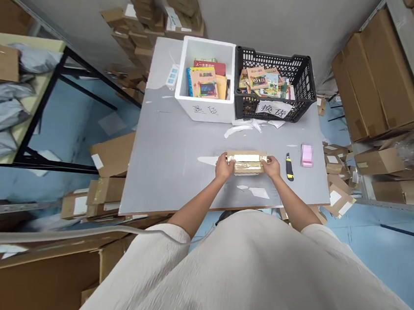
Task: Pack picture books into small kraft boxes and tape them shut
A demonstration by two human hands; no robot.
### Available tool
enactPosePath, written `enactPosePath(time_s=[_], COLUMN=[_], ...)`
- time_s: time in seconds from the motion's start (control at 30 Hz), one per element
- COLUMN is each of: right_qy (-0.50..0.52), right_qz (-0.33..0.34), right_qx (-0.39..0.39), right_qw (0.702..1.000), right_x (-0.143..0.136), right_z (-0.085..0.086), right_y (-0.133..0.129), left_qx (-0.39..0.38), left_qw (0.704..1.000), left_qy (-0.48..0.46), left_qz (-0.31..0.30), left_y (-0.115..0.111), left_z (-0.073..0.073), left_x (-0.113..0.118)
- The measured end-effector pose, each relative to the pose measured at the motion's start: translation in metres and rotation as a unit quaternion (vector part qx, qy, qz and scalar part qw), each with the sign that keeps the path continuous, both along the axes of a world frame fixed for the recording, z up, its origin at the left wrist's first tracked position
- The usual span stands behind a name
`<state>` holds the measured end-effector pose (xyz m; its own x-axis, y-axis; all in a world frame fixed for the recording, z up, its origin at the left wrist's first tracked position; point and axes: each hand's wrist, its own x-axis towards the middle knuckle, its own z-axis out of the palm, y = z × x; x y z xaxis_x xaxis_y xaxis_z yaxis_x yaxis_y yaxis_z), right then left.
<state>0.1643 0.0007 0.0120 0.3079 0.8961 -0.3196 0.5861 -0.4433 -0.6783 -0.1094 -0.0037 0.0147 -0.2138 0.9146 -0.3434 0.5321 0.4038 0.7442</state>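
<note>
A small brown cardboard box (247,165) with shiny tape and white strips on it is between my hands, over the near part of the grey table (169,161). My left hand (224,166) grips its left end, and my right hand (272,167) grips its right end. Just right of my right hand lies a black and yellow utility knife (289,167). Beyond the knife is a pink rectangular item (306,155). Paper scraps (259,192) lie on the table on the near side of the box.
At the table's back stand a white bin (206,109) and a black crate (301,98), both holding books. Cardboard boxes (109,190) are piled left of the table; more boxes (385,80) stand on the right. A yellow-topped rack (52,45) holds grey packages.
</note>
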Motion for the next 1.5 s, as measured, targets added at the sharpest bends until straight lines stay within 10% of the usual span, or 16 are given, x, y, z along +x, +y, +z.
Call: enactPosePath(time_s=[0.67, 1.07, 1.5], right_qy=[0.064, -0.008, 0.139], right_qz=[0.034, 0.003, 0.023], right_qx=[0.063, -0.074, 0.044], right_qw=[0.995, 0.997, 0.989], right_x=[0.002, 0.018, 0.014], right_z=[0.019, -0.017, -0.028], right_y=[-0.005, -0.034, -0.012], left_qx=[0.088, -0.03, 0.008], left_qw=[0.995, 0.999, 0.993], left_qy=[-0.052, 0.015, -0.103], left_qz=[-0.007, -0.04, -0.05], left_y=[0.007, -0.016, 0.006], left_z=[0.022, -0.012, -0.018], left_x=[0.009, 0.003, 0.008])
